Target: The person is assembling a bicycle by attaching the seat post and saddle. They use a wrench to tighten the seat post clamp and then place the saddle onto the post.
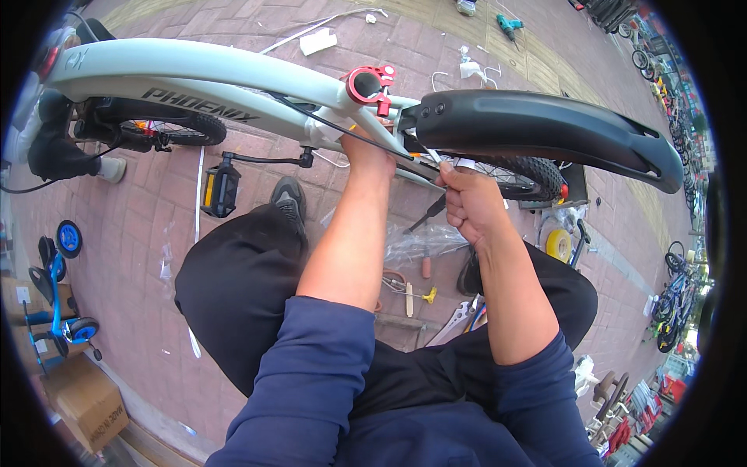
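A pale grey bicycle frame (202, 64) stretches across in front of me, with a red seat clamp (384, 75) at its seat tube. Behind that, a black mudguard (537, 124) reaches to the right over the rear tyre (545, 177). My left hand (367, 152) is at the frame below the seat tube; its fingers are mostly hidden by the tubes and a black cable. Close by on the right, my right hand (473, 201) has its fingers closed, pinching the end of a thin whitish strip (426, 149) beside the frame, under the mudguard's front end.
A black and amber pedal (221, 189) juts toward my knee. Between my legs lie spanners (451, 323), a yellow-handled tool (429, 295) and clear plastic (424, 245). Yellow tape (558, 244) sits at right, a green drill (509, 26) farther off. Someone's leg (58, 140) stands far left.
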Demonstrator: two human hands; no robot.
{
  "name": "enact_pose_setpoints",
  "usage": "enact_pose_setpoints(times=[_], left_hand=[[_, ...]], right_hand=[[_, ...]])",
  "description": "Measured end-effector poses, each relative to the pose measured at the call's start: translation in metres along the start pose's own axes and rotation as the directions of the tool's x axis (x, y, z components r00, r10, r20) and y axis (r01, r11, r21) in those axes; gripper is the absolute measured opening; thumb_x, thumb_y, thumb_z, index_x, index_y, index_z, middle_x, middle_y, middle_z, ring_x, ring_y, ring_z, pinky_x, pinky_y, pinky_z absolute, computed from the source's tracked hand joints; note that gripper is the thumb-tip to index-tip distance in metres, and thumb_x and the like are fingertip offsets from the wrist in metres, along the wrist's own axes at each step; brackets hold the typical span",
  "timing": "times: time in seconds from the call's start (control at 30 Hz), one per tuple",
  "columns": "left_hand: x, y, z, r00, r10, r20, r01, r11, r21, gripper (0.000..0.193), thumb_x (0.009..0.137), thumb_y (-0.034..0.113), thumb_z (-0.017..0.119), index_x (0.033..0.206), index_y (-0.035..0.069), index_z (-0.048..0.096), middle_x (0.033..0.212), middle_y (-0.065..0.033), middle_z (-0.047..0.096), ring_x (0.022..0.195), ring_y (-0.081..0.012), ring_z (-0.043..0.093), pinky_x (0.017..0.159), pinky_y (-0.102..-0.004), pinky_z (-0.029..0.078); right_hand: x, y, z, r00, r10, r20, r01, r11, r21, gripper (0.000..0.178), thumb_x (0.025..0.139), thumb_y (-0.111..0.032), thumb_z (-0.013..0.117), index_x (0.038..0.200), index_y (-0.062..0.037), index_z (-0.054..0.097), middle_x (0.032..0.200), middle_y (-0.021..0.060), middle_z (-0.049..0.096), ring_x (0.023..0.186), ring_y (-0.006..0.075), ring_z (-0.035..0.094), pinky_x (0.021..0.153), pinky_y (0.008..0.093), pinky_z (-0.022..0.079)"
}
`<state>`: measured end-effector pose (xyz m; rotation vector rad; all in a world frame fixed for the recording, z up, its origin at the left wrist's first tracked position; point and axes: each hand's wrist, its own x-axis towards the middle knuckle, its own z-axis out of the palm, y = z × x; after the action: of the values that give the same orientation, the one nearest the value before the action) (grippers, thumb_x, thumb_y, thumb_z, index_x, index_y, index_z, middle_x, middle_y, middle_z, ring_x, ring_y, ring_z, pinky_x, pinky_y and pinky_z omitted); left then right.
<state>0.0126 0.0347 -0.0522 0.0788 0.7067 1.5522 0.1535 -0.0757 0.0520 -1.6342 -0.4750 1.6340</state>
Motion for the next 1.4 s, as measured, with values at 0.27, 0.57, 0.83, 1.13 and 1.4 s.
enact_pose_setpoints(times=[0.27,0.57,0.83,1.13,1.4], left_hand=[[0.001,0.005,-0.001,1.000,-0.007,-0.030,0.008,1.000,0.023,0.008,0.085,0.002,0.059,0.085,0.007,0.053,0.077,-0.0040,0.052,0.067,-0.0191,0.061,0.064,-0.0347,0.056],[0.007,0.003,-0.005,0.999,-0.019,-0.034,0.020,1.000,0.018,0.009,0.087,0.006,0.061,0.083,0.009,0.054,0.076,-0.0051,0.056,0.066,-0.0189,0.062,0.062,-0.0336,0.056],[-0.001,0.003,0.006,0.996,-0.037,-0.080,0.034,0.999,-0.028,0.016,0.076,-0.006,0.059,0.077,0.007,0.051,0.071,-0.0030,0.050,0.059,-0.0160,0.054,0.057,-0.0263,0.049],[-0.018,0.006,0.018,0.999,-0.024,-0.044,0.025,1.000,0.008,0.027,0.077,-0.006,0.060,0.066,0.012,0.044,0.065,0.0007,0.046,0.058,-0.0132,0.052,0.057,-0.0252,0.047],[0.010,0.010,-0.016,0.987,0.020,0.157,-0.085,0.904,0.419,0.010,0.086,0.006,0.061,0.078,0.009,0.056,0.067,-0.0030,0.053,0.065,-0.0207,0.061,0.058,-0.0319,0.051]], right_hand=[[-0.001,0.008,0.013,0.998,-0.061,-0.023,0.056,0.982,-0.183,0.035,0.097,-0.035,0.064,0.084,-0.0029,0.062,0.055,-0.0057,0.038,0.043,0.0062,0.028,0.040,0.0273,0.022],[-0.028,0.045,0.042,0.993,-0.018,0.115,0.017,1.000,0.014,0.042,0.106,-0.042,0.049,0.082,-0.0073,0.053,0.055,-0.0019,0.041,0.041,0.0101,0.033,0.040,0.0261,0.032],[0.002,0.006,0.001,0.994,0.016,0.111,0.007,0.979,-0.202,0.042,0.100,-0.041,0.059,0.076,-0.0071,0.055,0.057,-0.0036,0.040,0.045,0.0081,0.031,0.041,0.0268,0.025],[0.005,0.008,0.012,0.966,-0.141,-0.215,0.118,0.986,-0.115,0.033,0.092,-0.033,0.073,0.077,-0.0075,0.058,0.057,-0.0060,0.039,0.044,0.0069,0.030,0.042,0.0267,0.021],[-0.055,0.026,0.088,0.974,0.052,0.220,-0.105,0.966,0.235,0.040,0.102,-0.041,0.055,0.083,-0.0055,0.056,0.059,-0.0009,0.046,0.043,0.0098,0.039,0.040,0.0268,0.032]])
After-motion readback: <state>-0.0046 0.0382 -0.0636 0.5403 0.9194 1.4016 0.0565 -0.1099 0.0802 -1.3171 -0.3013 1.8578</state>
